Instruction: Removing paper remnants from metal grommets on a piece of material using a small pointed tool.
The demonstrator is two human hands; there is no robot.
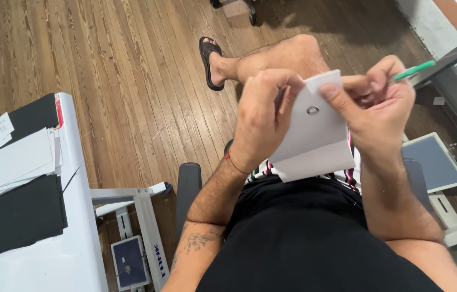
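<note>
The left hand (263, 111) grasps the left edge of a folded white paper (315, 138), fingers curled over its top, thumb behind. The right hand (371, 105) pinches the paper's upper right corner with its fingertips and also clamps a green pen (413, 70), which sticks out to the right. So each grip is clenched on the paper, which is held up above the person's lap, over the black shorts (304, 238) and a bent knee (298, 51). A small ring-shaped mark (312, 110) shows near the paper's middle. To the left stands a white desk (79, 227) with white sheets (9, 162) lying on black pads (15, 216). Below is a wooden floor (131, 81).
</note>
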